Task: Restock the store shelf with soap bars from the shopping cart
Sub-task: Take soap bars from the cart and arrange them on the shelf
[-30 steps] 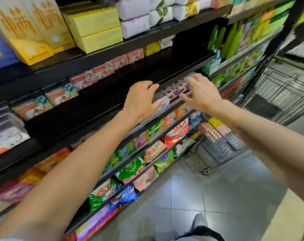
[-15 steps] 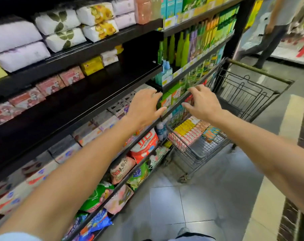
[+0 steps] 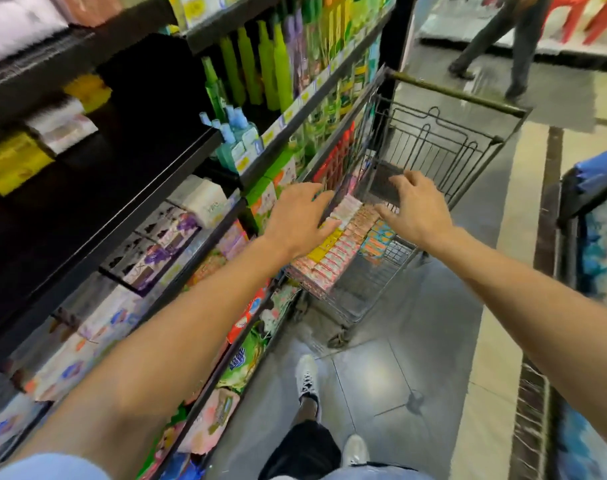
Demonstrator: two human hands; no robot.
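We see both hands off the shelf edge now and reaching out over the shopping cart (image 3: 444, 140), where a second ago they were at the black shelf (image 3: 177, 168) front and half a second ago between shelf and cart. The view has swung right with them, so the cart fills the middle and the upper shelves slide off to the left.

Left hand (image 3: 297, 220) hovers palm down above the near left corner of the cart, fingers loosely spread, thumb out toward the boxes; it grips nothing we can make out. Right hand (image 3: 413, 206) hovers palm down over the cart's middle, fingers spread and slightly bent, also carrying nothing. The two hands are near each other but apart.

Soap bars (image 3: 333, 258) sit in the cart basket in packed rows: pink and white boxes along the left side, a few yellow ones just under the left hand, orange and blue boxes to the right below the right hand. We can't tell if any fingertip touches a box.

More soap boxes (image 3: 156, 251) stand on the shelf level to the left. Green bottles (image 3: 260, 71) line the higher shelf beyond. Another person's legs (image 3: 503, 39) show at top right, further along the aisle than half a second ago.
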